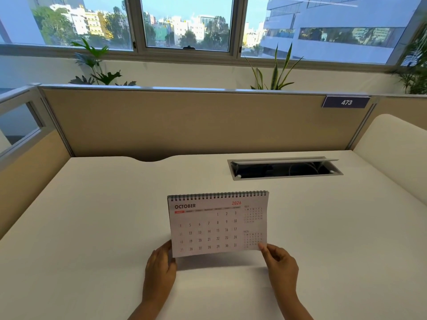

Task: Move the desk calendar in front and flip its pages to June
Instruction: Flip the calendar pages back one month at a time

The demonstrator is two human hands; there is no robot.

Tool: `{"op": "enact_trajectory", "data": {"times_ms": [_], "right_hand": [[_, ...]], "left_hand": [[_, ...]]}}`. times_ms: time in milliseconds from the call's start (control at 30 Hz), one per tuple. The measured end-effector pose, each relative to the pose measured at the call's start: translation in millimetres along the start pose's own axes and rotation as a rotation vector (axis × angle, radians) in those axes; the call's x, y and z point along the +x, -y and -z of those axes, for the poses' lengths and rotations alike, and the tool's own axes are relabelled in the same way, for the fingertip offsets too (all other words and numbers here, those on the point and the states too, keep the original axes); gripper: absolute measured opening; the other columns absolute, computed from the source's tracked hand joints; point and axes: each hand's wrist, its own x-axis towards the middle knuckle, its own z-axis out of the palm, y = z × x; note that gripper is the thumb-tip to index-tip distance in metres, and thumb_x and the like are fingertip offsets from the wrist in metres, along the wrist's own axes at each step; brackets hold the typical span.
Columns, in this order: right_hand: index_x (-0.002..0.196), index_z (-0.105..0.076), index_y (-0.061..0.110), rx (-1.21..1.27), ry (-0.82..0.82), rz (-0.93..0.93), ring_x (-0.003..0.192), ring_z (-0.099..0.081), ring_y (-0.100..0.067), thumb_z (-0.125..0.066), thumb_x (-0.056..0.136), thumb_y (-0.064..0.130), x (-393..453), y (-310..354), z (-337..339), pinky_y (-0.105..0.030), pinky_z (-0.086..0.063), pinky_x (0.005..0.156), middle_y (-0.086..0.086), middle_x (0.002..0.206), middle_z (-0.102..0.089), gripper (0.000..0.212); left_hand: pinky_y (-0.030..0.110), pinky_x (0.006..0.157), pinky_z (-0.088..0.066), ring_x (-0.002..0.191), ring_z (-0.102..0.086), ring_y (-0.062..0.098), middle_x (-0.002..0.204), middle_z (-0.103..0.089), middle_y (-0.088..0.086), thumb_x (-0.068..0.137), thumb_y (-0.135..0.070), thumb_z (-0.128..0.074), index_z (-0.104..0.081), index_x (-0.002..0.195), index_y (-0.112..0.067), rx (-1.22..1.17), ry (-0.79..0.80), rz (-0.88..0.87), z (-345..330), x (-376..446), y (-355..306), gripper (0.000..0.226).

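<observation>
A spiral-bound desk calendar stands on the white desk right in front of me, its black wire binding along the top. The facing page reads OCTOBER 2026, with small SEP and NOV grids on its right side. My left hand holds the calendar's lower left corner. My right hand pinches the lower right corner of the front page between thumb and fingers. Both forearms come up from the bottom edge of the view.
An open cable hatch with a raised metal lid is set into the desk at the back right. A beige partition with a "473" label closes off the far side. Plants and windows lie behind it.
</observation>
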Motion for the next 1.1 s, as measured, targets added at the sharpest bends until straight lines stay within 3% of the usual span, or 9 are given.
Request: {"op": "enact_trajectory", "data": {"times_ms": [233,400,533,633,767,833,967,1033,1100], "right_hand": [[0.078,-0.07,0.028,0.039,-0.027,0.016,0.078,-0.063,-0.006,-0.07,0.078,0.02,-5,5,0,-0.014,-0.042,0.067,0.011,0.078,-0.068,0.008],[0.08,-0.071,0.031,-0.034,-0.006,0.02,0.081,-0.064,0.005,-0.069,0.078,0.022,-3,5,3,-0.01,-0.044,0.069,0.031,0.063,-0.067,0.01],[0.09,-0.073,0.023,-0.028,-0.05,0.045,0.082,-0.066,-0.007,-0.068,0.08,0.025,-5,6,2,-0.016,-0.047,0.071,0.01,0.084,-0.072,0.012],[0.079,-0.069,0.028,-0.038,-0.039,0.035,0.076,-0.065,-0.013,-0.066,0.08,0.029,-6,12,2,-0.019,-0.044,0.063,0.007,0.08,-0.071,0.003],[0.079,-0.065,0.016,0.047,0.055,-0.005,0.08,-0.064,-0.023,-0.059,0.086,0.022,-1,14,5,-0.025,-0.047,0.066,-0.002,0.082,-0.071,0.012],[0.08,-0.061,0.006,0.185,0.127,-0.089,0.079,-0.063,-0.027,-0.053,0.09,0.02,-1,17,8,-0.03,-0.049,0.067,-0.011,0.086,-0.07,0.019],[0.094,-0.063,0.007,0.727,0.39,-0.359,0.085,-0.062,-0.031,-0.037,0.089,0.043,-3,31,15,-0.04,-0.053,0.072,-0.02,0.094,-0.068,0.045],[0.1,-0.065,0.012,0.846,0.425,-0.513,0.083,-0.064,-0.033,-0.033,0.09,0.047,-1,31,15,-0.04,-0.054,0.068,-0.021,0.094,-0.068,0.049],[0.095,-0.064,0.01,0.884,0.482,-0.415,0.078,-0.065,-0.034,-0.043,0.088,0.037,-2,50,14,-0.04,-0.052,0.066,-0.021,0.093,-0.063,0.035]], "left_hand": [[0.046,0.092,-0.041,0.105,-0.047,0.032,0.113,-0.058,0.016,0.081,0.005,-0.049,-0.046,0.123,-0.015,-0.001,0.002,0.017,2,-1,-3,0.047],[0.045,0.091,-0.041,0.105,-0.048,0.032,0.113,-0.059,0.016,0.078,0.007,-0.051,-0.048,0.121,-0.014,-0.017,0.006,0.009,4,-1,-8,0.048],[0.046,0.091,-0.042,0.105,-0.048,0.032,0.115,-0.059,0.014,0.08,0.005,-0.051,-0.046,0.123,-0.017,-0.004,0.012,0.006,3,-1,-4,0.049],[0.046,0.092,-0.042,0.106,-0.047,0.033,0.117,-0.058,0.013,0.082,0.004,-0.049,-0.045,0.124,-0.017,0.021,0.007,0.003,2,0,1,0.047],[0.045,0.09,-0.042,0.104,-0.049,0.032,0.114,-0.059,0.013,0.079,0.005,-0.05,-0.048,0.121,-0.016,-0.004,0.009,0.005,4,-1,-5,0.047],[0.045,0.089,-0.043,0.103,-0.05,0.033,0.112,-0.061,0.014,0.077,-0.003,-0.049,-0.05,0.119,-0.014,-0.015,0.009,-0.009,7,-3,-7,0.043],[0.048,0.087,-0.045,0.102,-0.052,0.036,0.11,-0.062,0.017,0.075,-0.008,-0.056,-0.052,0.117,-0.011,0.013,0.021,-0.038,6,-2,-4,0.043],[0.049,0.083,-0.048,0.096,-0.056,0.035,0.104,-0.064,0.015,0.075,-0.009,-0.06,-0.053,0.111,-0.027,-0.011,0.02,-0.047,7,-2,-4,0.041],[0.051,0.078,-0.051,0.09,-0.06,0.035,0.1,-0.065,0.016,0.071,-0.016,-0.057,-0.051,0.101,-0.036,-0.053,0.0,-0.056,8,-5,-2,0.037]]}}
